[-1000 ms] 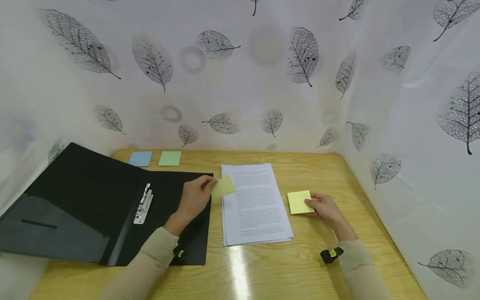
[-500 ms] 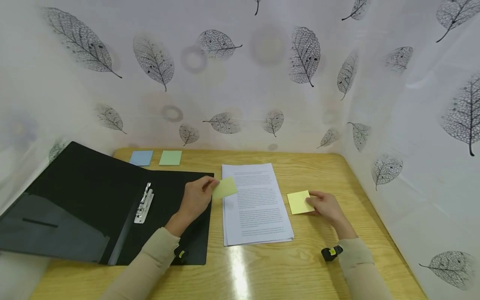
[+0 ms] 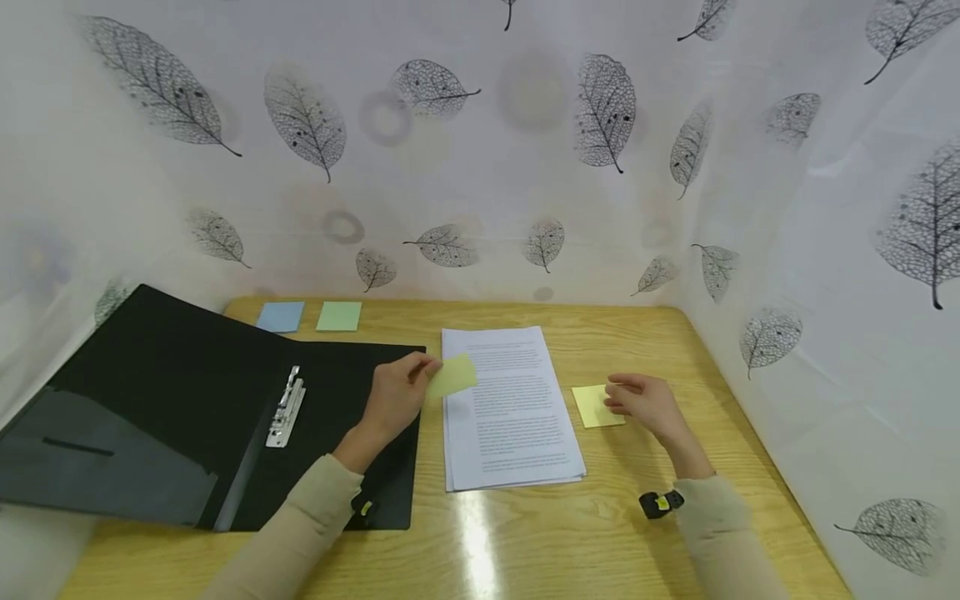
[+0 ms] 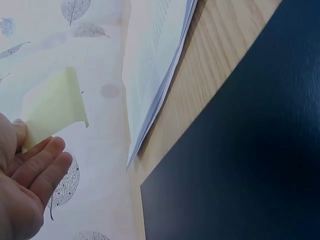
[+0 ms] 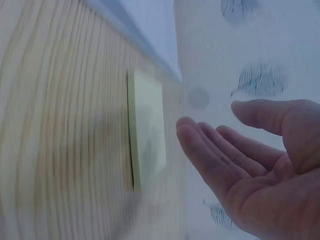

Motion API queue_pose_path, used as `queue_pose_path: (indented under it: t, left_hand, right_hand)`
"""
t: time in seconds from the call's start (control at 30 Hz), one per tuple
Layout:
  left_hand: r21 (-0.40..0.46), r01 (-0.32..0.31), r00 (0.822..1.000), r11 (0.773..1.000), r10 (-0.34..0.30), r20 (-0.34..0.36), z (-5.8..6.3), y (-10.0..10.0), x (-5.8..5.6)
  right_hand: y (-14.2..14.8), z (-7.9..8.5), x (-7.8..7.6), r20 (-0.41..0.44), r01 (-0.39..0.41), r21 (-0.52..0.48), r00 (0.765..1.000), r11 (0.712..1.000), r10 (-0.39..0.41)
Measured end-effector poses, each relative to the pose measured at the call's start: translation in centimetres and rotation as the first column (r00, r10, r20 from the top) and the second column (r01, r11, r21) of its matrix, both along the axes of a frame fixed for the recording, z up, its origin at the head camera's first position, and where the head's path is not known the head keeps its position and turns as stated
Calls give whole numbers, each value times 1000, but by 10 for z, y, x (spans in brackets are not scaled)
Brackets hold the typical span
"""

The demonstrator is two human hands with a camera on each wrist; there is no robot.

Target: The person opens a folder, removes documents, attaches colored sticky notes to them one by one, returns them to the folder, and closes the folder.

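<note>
Yellow note: A single sheet hangs in the air, overlapping the left side of the paper stack in my head view; the left wrist camera shows it bent along its far edge.
Left hand: Clamped on the note's near edge, thumb against finger, the other fingers reaching out free.
Right hand: Thumb and fingers apart, holding nothing, by the right part of the yellow pad; from the right wrist I make out a gap between fingertips and pad.
Yellow pad: On the counter, just right of the paper stack, its thickness plain at wrist level.
Step in hand: As I judge it, one sheet is parted from the pad and held ready, not yet laid down, while the pad sits out of the grip.
Next move: To me it calls for a steady left pinch and a gentle, flat lowering, lest the bent sheet curl or snag the papers; the right hand looks free to smooth it.
Black folder: Spread at left, its metal clip near the spine.
Blue note and green note: Side by side, slightly apart, beyond the folder near the counter's far edge.
</note>
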State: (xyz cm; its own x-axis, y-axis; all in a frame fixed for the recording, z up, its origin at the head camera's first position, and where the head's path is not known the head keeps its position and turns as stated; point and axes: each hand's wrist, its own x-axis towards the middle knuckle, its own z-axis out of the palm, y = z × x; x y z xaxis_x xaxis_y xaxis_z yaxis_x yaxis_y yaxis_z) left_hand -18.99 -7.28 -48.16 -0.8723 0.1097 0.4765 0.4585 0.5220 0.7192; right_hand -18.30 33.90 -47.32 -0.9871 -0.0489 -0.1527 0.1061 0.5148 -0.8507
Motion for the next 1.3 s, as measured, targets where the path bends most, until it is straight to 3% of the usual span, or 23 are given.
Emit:
queue_pose_path:
  t: [0.2,0.37,0.6,0.73,0.83,1.0,1.1,1.17,1.23,1.3]
  left_hand:
    - [-21,25,999,999,-26,-35,-4,12,0]
    - [-32,58,997,998,-60,-50,-2,21,2]
    - [-67,90,991,994,-96,-94,-1,27,2]
    - [-92,117,983,989,-129,-132,-1,28,3]
    - [-157,162,969,974,-187,-161,-4,28,5]
    - [-281,249,935,927,-305,-178,-7,26,12]
    - [-300,300,917,905,-361,-172,-8,25,15]
    - [-293,320,910,901,-378,-168,-8,25,16]
    - [-268,330,916,905,-376,-143,-9,24,16]
    - [-257,298,936,919,-334,-108,-9,25,14]
  right_hand:
    - [-50,-3,-8,65,-75,-198,994,977,90]
    - [-93,-7,-11,118,-133,-317,977,939,178]
    - [-133,-12,-9,162,-186,-409,948,893,272]
    - [-146,-14,-7,210,-162,-482,933,861,293]
    - [-152,-14,-6,225,-126,-531,932,838,283]
    - [-156,-15,-6,186,-123,-577,943,808,277]
    - [-156,-17,-9,156,-137,-568,950,812,269]
    - [-157,-20,-12,146,-126,-534,960,836,237]
    - [-158,-22,-16,131,-115,-489,970,865,203]
    - [-159,-24,-20,120,-97,-455,978,885,168]
